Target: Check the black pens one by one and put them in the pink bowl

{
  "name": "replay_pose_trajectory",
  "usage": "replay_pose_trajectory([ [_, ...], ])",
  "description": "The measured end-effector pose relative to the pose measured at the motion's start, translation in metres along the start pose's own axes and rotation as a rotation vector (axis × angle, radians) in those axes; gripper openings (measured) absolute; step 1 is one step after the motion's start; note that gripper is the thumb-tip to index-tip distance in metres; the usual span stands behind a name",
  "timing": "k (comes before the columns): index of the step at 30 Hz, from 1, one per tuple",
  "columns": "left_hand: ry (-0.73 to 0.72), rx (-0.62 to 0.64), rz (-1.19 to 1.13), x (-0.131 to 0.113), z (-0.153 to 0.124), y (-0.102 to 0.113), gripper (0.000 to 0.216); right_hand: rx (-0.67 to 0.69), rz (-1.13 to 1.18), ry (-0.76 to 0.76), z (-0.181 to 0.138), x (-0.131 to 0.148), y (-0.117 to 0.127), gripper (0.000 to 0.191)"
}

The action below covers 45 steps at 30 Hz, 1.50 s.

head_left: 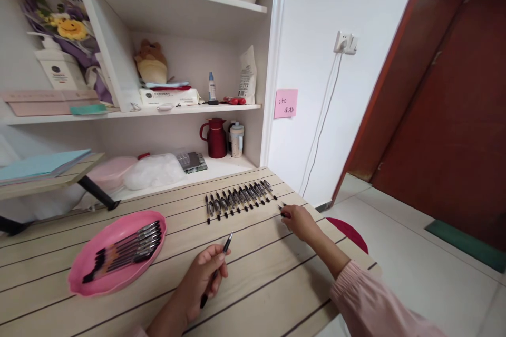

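Note:
A black pen (227, 243) with a silver tip slants up and away through the closed fingers of my left hand (206, 276), above the near part of the table. My right hand (299, 222) is down at the right end of a row of pen parts (233, 200), its fingertips pinched on something small and dark that they mostly hide. The row holds several clear-and-black pen pieces side by side, with small black pieces lined up along the near side. To the left, several assembled-looking pens (128, 248) lie bundled in a pink tray (113, 231).
The slatted wooden table (253, 263) meets a white shelf unit at the back, with a red jug (216, 139) and a pale cup (236, 140) on it. A raised stand (51, 174) is at the left. A pink stool (348, 233) shows beyond the right edge.

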<state>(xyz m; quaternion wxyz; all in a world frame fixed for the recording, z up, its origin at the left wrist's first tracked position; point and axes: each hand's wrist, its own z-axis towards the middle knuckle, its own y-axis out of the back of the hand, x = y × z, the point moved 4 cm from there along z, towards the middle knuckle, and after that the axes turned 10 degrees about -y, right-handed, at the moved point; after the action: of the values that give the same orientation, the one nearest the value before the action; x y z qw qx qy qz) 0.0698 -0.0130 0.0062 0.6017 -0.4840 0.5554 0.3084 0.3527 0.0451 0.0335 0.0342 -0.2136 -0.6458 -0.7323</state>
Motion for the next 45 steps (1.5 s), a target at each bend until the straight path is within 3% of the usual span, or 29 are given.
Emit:
replay_pose_trajectory([
  [5, -0.004, 0.010, 0.007, 0.000, -0.001, 0.000, 0.028, -0.007, -0.106, -0.004, 0.004, 0.009, -0.015, 0.011],
  [12, 0.008, 0.021, 0.008, 0.002, 0.000, 0.001, 0.029, -0.007, -0.199, 0.005, 0.001, 0.012, -0.018, 0.012],
  [23, 0.025, -0.004, 0.017, 0.000, -0.001, -0.001, 0.028, -0.147, -0.178, -0.158, -0.006, -0.016, 0.009, 0.023],
  [29, 0.015, 0.002, 0.021, -0.001, -0.002, -0.001, 0.026, -0.157, -0.089, -0.214, -0.018, -0.030, 0.013, 0.021],
  [32, 0.014, 0.021, 0.027, 0.001, -0.001, -0.002, 0.027, -0.139, 0.096, -0.206, -0.030, -0.020, 0.010, 0.026],
  [34, 0.023, 0.041, 0.039, 0.003, 0.000, -0.003, 0.028, -0.038, 0.353, -0.139, -0.043, 0.002, -0.002, 0.030],
  [38, 0.020, 0.059, 0.057, 0.006, 0.002, -0.003, 0.030, 0.419, 1.046, -0.116, -0.078, 0.071, -0.040, 0.034],
  [39, 0.015, 0.057, 0.058, 0.006, 0.002, -0.003, 0.029, 0.480, 1.175, -0.126, -0.085, 0.088, -0.047, 0.035],
  [41, 0.003, 0.055, 0.056, 0.006, 0.001, -0.003, 0.029, 0.530, 1.357, -0.181, -0.094, 0.113, -0.055, 0.039],
  [45, -0.043, 0.041, 0.038, 0.006, 0.000, -0.004, 0.027, 0.444, 1.475, -0.237, -0.092, 0.130, -0.060, 0.039],
])
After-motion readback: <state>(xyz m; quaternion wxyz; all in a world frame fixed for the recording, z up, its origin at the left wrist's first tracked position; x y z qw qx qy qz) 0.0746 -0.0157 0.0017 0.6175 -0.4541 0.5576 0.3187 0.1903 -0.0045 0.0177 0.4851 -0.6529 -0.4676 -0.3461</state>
